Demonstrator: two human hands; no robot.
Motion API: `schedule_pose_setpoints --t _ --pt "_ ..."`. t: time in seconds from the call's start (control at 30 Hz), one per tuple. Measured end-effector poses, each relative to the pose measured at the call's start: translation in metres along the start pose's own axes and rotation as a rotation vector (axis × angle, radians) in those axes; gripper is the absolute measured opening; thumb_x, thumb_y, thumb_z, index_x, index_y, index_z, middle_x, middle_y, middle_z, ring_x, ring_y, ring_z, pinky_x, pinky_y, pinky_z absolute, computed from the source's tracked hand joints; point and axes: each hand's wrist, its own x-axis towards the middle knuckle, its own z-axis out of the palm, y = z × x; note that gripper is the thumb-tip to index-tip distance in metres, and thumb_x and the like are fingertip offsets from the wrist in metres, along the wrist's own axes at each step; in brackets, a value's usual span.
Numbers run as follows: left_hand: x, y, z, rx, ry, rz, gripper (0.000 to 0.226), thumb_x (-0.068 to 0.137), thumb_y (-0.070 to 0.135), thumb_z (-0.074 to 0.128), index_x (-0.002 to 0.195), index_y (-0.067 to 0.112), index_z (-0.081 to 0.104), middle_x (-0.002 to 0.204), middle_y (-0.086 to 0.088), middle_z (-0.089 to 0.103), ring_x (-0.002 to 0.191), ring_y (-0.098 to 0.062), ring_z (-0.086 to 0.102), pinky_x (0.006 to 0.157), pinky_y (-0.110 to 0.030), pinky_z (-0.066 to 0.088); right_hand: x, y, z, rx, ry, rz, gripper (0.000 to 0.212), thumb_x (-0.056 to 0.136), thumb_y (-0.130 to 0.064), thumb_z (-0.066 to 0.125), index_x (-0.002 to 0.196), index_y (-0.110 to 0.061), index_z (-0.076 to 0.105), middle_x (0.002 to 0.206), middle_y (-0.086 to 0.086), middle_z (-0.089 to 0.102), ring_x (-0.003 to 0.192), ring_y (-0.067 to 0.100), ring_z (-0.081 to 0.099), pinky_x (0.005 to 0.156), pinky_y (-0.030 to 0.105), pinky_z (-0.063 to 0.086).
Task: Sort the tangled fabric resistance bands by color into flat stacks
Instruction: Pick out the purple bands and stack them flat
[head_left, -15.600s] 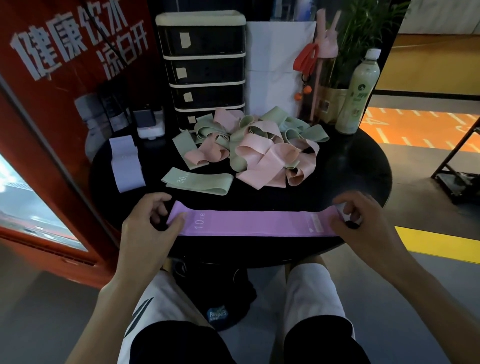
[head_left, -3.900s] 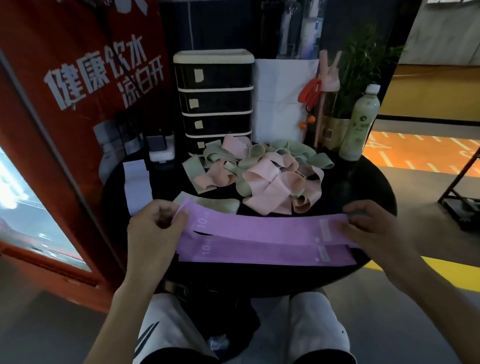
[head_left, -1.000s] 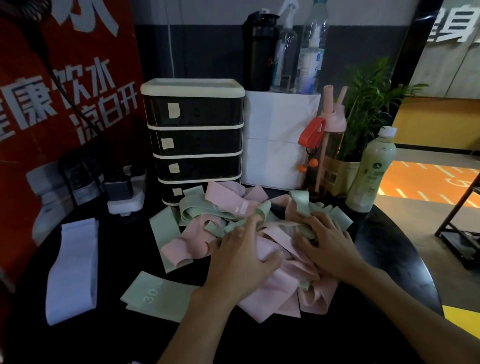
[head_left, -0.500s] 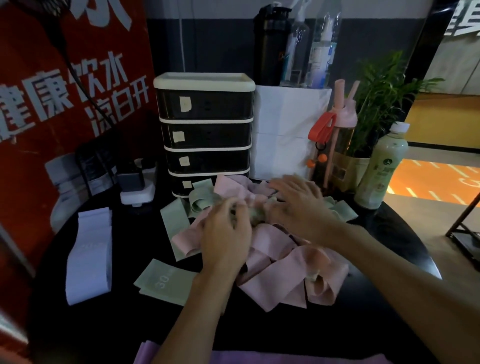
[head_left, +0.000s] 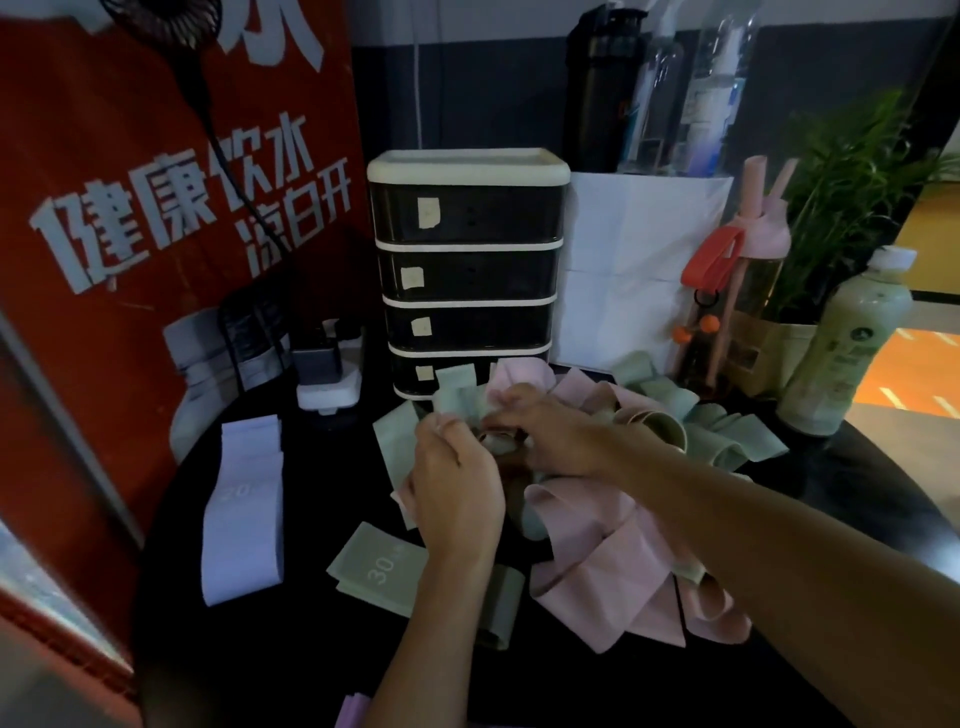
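A tangled pile of pink and green bands lies on the round black table. My left hand and my right hand are both dug into the pile's far left part, fingers curled round bands there; which band each holds is hidden. A flat green band marked 30 lies in front of the pile, partly under my left forearm. A pale lilac band stack lies flat at the left. A corner of the purple bands shows at the bottom edge.
A black drawer unit and a white box stand behind the pile. A white charger block sits at the back left. A pink bottle, a green bottle and a potted plant stand at the back right.
Both hands have shifted a little toward the pile's back left and closed in on each other. The pink bands at the front have spread out more toward me.
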Motion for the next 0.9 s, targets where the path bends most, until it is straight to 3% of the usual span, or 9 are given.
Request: schedule_pose_setpoints --t 0.1,0.2,0.37,0.47,0.53,0.63,0.73,0.8,0.9 --pt "0.002 -0.004 0.000 -0.015 -0.002 0.015 0.028 0.104 0.034 0.023 0.112 0.030 0.049 0.103 0.009 0.060 0.112 -0.026 0.056 0.114 -0.045 0.029 -0.008 0.008 -0.010 0.089 0.123 0.007 0.027 0.091 -0.044 0.059 0.111 -0.029 0.068 0.120 0.001 0.057 0.109 0.022 0.055 0.092 0.038 0.044" --pt "0.000 -0.005 0.001 0.024 0.020 0.088 0.032 0.104 0.031 0.024 0.115 0.028 0.054 0.103 0.014 0.053 0.104 -0.017 0.050 0.115 -0.040 0.025 -0.020 0.030 -0.021 0.082 0.265 0.086 0.029 0.089 -0.051 0.059 0.085 -0.025 0.072 0.094 -0.002 0.064 0.087 0.019 0.061 0.083 0.038 0.047" --pt "-0.003 -0.003 0.003 0.028 -0.024 0.141 0.039 0.101 0.037 0.021 0.112 0.029 0.058 0.107 0.015 0.056 0.114 -0.016 0.052 0.113 -0.040 0.021 -0.058 0.069 -0.050 0.134 0.623 0.312 0.027 0.091 -0.024 0.066 0.071 -0.007 0.068 0.067 0.005 0.058 0.068 0.027 0.059 0.058 0.034 0.037" --pt "-0.003 -0.005 0.005 0.054 -0.060 0.166 0.060 0.087 0.043 0.015 0.123 0.025 0.059 0.119 0.008 0.063 0.121 -0.018 0.053 0.114 -0.042 0.021 -0.077 0.077 -0.056 0.114 0.734 0.387 0.018 0.093 -0.018 0.064 0.086 -0.003 0.072 0.067 -0.003 0.052 0.072 0.026 0.056 0.062 0.030 0.034" --pt "-0.003 -0.005 0.005 0.074 -0.085 0.184 0.061 0.085 0.043 0.013 0.121 0.025 0.058 0.117 0.007 0.064 0.120 -0.018 0.053 0.115 -0.044 0.022 -0.079 0.081 -0.053 0.176 0.612 0.354 0.016 0.090 -0.030 0.066 0.095 -0.018 0.073 0.085 0.004 0.064 0.086 0.027 0.061 0.072 0.032 0.043" --pt "-0.004 -0.006 0.005 0.118 -0.150 0.226 0.050 0.088 0.044 0.017 0.110 0.027 0.058 0.112 0.004 0.065 0.115 -0.022 0.056 0.112 -0.048 0.029 -0.077 0.090 -0.043 0.277 0.368 0.339 0.047 0.067 -0.085 0.055 0.106 -0.060 0.059 0.120 -0.003 0.065 0.115 0.024 0.058 0.099 0.047 0.045" --pt "-0.005 -0.007 0.008 0.071 -0.236 0.283 0.030 0.091 0.047 0.028 0.092 0.034 0.054 0.097 0.008 0.065 0.104 -0.020 0.058 0.107 -0.053 0.036 -0.094 0.083 -0.054 0.324 0.241 0.305 0.088 0.063 -0.076 0.069 0.141 -0.052 0.035 0.149 -0.003 0.040 0.139 0.024 0.036 0.111 0.051 0.035" --pt "-0.007 -0.007 0.011 0.060 -0.325 0.335 0.038 0.088 0.053 0.032 0.104 0.034 0.061 0.108 0.012 0.065 0.111 -0.014 0.057 0.108 -0.051 0.038 -0.111 0.083 -0.058 0.298 0.023 0.255 0.110 0.056 -0.076 0.072 0.147 -0.052 0.016 0.159 -0.012 0.009 0.146 0.017 0.012 0.117 0.049 0.026" --pt "-0.010 -0.007 0.015 0.067 -0.467 0.438 0.046 0.086 0.058 0.042 0.117 0.031 0.063 0.113 0.015 0.064 0.110 -0.006 0.058 0.107 -0.046 0.041 -0.130 0.094 -0.042 0.067 -0.250 0.196 0.102 0.063 -0.083 0.063 0.144 -0.060 0.005 0.155 -0.014 0.000 0.145 0.015 0.000 0.119 0.046 0.019"
